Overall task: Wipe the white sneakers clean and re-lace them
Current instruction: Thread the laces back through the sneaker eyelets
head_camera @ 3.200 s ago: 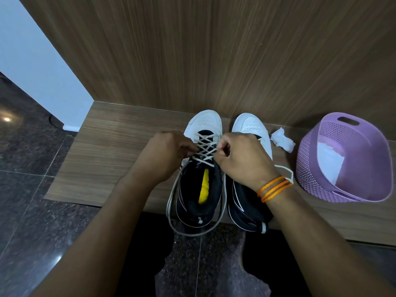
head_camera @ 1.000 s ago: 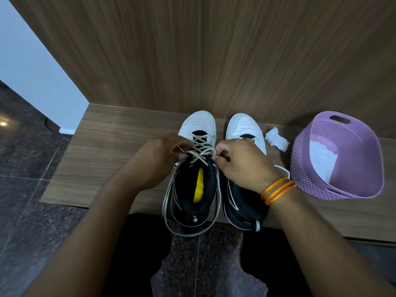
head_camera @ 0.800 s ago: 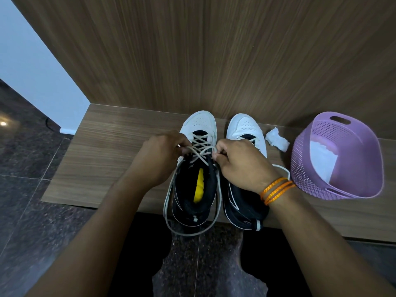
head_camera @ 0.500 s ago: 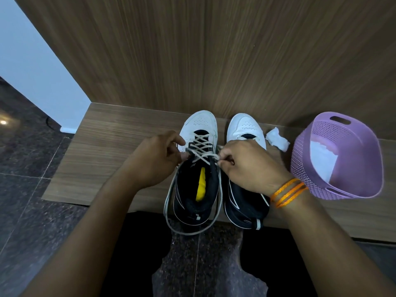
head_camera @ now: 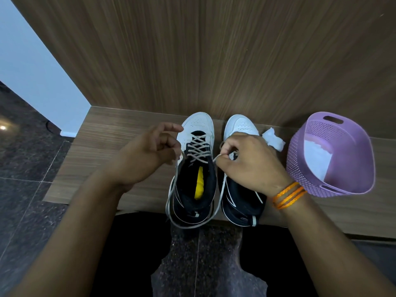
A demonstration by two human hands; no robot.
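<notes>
1. Dark speckled stone floor (head_camera: pixel 32 211) fills the foreground and meets the front edge of a low wood-grain bench (head_camera: pixel 120 146), where the work takes place.
2. The slack of a grey-white lace (head_camera: pixel 188 226) droops in a loop past the heel of the laced sneaker (head_camera: pixel 199 129) and hangs over the bench edge. The cord looks limp and light, so it is probably best taken close to its tip, where it can be steered into an eyelet.
3. The right hand (head_camera: pixel 248 161), with orange threads (head_camera: pixel 288 195) at the wrist, pinches one lace end between thumb and forefinger beside the shoe's collar. The left hand (head_camera: pixel 147 155) sits at the opposite side, forefinger raised and the other fingers loosely curled. Whether it holds the other strand cannot be told.
4. Both white-toed, dark-collared sneakers stand side by side near the bench's front, heels toward the person and toes toward the wall. The second sneaker (head_camera: pixel 240 125) is partly covered by the right hand. A yellow insert (head_camera: pixel 199 183) shows inside the laced one. The shoes look light, soft at the padded collar and firmer at the sole, so bracing by the heel or sidewall seems sensible.
5. Farther right lie a crumpled white wipe (head_camera: pixel 273 140) and a tilted purple basket (head_camera: pixel 351 133) holding something white.
6. A wood-panelled wall (head_camera: pixel 214 50) closes the scene, with a pale wall (head_camera: pixel 32 82) at the left.
</notes>
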